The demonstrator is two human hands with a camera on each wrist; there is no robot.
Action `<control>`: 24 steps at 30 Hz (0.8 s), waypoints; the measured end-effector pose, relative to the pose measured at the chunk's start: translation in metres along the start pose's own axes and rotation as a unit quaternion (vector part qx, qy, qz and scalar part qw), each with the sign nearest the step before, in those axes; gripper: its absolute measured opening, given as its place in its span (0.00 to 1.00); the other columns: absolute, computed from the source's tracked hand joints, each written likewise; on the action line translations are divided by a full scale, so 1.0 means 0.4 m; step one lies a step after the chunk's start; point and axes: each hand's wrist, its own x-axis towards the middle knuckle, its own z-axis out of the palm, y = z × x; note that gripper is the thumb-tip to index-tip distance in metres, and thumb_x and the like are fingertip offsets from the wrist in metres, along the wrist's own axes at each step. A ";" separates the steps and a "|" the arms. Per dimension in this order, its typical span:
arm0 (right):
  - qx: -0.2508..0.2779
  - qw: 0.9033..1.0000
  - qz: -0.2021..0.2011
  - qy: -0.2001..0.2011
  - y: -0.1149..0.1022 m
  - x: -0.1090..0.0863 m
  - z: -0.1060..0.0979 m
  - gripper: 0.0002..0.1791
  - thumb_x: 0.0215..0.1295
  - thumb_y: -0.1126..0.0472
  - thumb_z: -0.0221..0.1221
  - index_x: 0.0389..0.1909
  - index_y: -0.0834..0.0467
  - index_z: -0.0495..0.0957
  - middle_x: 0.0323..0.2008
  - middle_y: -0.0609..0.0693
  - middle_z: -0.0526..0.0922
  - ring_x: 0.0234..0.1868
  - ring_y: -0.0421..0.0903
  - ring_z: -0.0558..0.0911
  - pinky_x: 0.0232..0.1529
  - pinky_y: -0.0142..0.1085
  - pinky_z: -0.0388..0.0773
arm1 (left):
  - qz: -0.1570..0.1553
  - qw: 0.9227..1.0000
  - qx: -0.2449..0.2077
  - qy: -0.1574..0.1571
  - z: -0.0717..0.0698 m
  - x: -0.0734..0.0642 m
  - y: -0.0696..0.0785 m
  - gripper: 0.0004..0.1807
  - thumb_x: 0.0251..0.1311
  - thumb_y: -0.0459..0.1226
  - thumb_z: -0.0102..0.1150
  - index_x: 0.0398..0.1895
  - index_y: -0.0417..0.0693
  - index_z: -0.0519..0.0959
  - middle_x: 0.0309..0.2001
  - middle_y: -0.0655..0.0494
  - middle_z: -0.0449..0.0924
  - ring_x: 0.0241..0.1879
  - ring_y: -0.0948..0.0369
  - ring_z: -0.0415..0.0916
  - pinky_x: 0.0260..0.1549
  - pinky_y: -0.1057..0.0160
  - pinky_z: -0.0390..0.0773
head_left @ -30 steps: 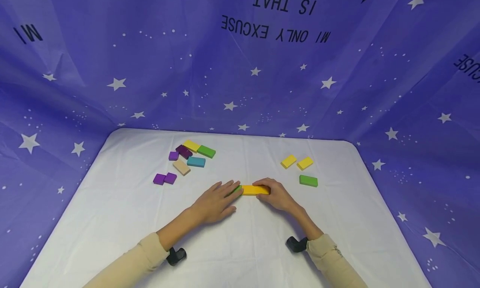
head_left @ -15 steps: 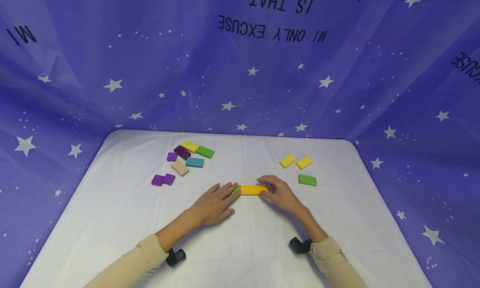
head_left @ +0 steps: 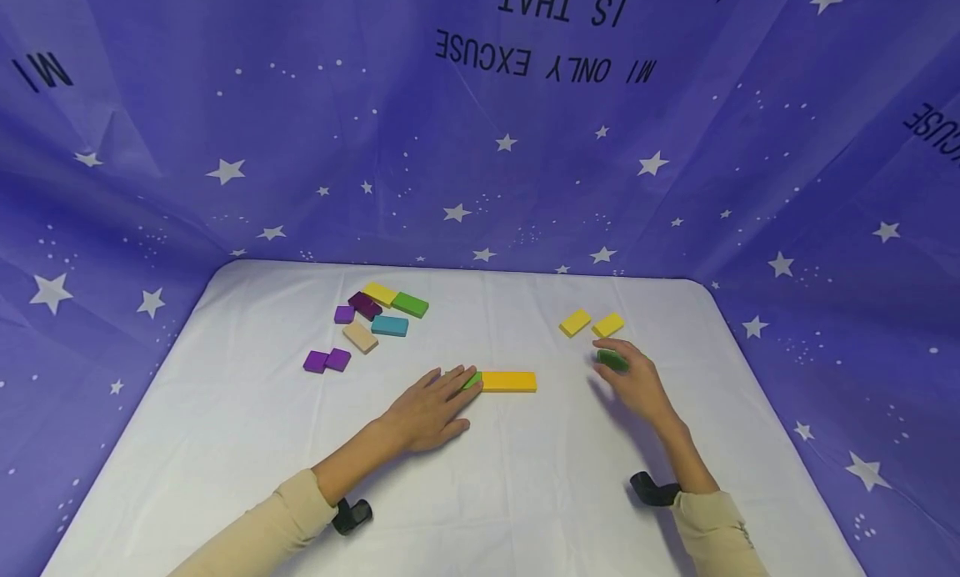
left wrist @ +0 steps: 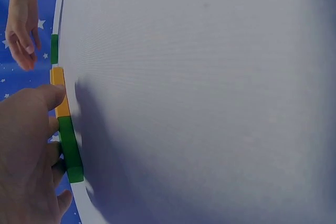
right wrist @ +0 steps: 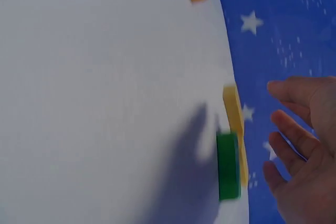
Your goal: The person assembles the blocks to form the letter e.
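Note:
My left hand (head_left: 423,412) lies with fingers stretched over a green block (head_left: 472,380), which it partly hides. End to end with that block is an orange-yellow block (head_left: 508,382), lying flat. The left wrist view shows the same green block (left wrist: 70,148) and orange-yellow block (left wrist: 61,94) in one line. My right hand (head_left: 636,383) is above a second green block (head_left: 613,360), thumb and fingers spread and holding nothing. In the right wrist view a gap shows between the fingers and this green block (right wrist: 228,166).
Two yellow blocks (head_left: 576,323) lie just beyond the right hand. At the back left are a yellow, a green, a teal (head_left: 390,326), a tan (head_left: 360,337) and several purple blocks (head_left: 337,359). A starry blue curtain (head_left: 480,143) surrounds the white tabletop (head_left: 480,494).
My right hand has let go of the orange-yellow block and moved right, over the separate green block. The left hand has stayed in place on its green block.

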 end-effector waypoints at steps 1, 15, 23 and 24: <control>-0.009 1.000 0.008 0.002 0.011 0.000 -0.009 0.23 0.64 0.66 0.67 0.60 0.60 0.77 0.63 0.63 0.73 0.68 0.63 0.67 0.65 0.60 0.62 | 0.000 1.000 0.000 0.000 0.000 0.000 0.000 0.35 0.75 0.53 0.44 0.78 0.48 0.57 0.78 0.48 0.51 0.76 0.52 0.49 0.71 0.48 0.51; -0.039 0.996 0.075 -0.027 0.091 0.004 -0.063 0.28 0.64 0.66 0.65 0.65 0.64 0.72 0.64 0.70 0.69 0.63 0.67 0.69 0.60 0.61 0.67 | 0.001 1.000 0.002 0.001 0.003 0.002 -0.001 0.35 0.75 0.53 0.45 0.78 0.48 0.57 0.78 0.48 0.51 0.76 0.52 0.48 0.71 0.48 0.51; -0.071 0.994 0.082 -0.028 0.107 0.002 -0.057 0.26 0.65 0.68 0.63 0.63 0.68 0.73 0.60 0.69 0.72 0.55 0.64 0.75 0.54 0.57 0.72 | 0.000 1.000 0.008 -0.004 0.001 0.003 -0.001 0.35 0.75 0.53 0.44 0.78 0.48 0.56 0.78 0.48 0.51 0.76 0.52 0.48 0.71 0.48 0.51; -0.073 0.994 0.082 -0.026 0.109 0.001 -0.056 0.26 0.65 0.68 0.63 0.63 0.69 0.73 0.59 0.69 0.73 0.54 0.63 0.75 0.53 0.56 0.73 | 0.000 1.000 0.007 -0.004 0.001 0.002 -0.001 0.35 0.75 0.53 0.44 0.78 0.48 0.57 0.78 0.48 0.51 0.76 0.52 0.48 0.71 0.48 0.51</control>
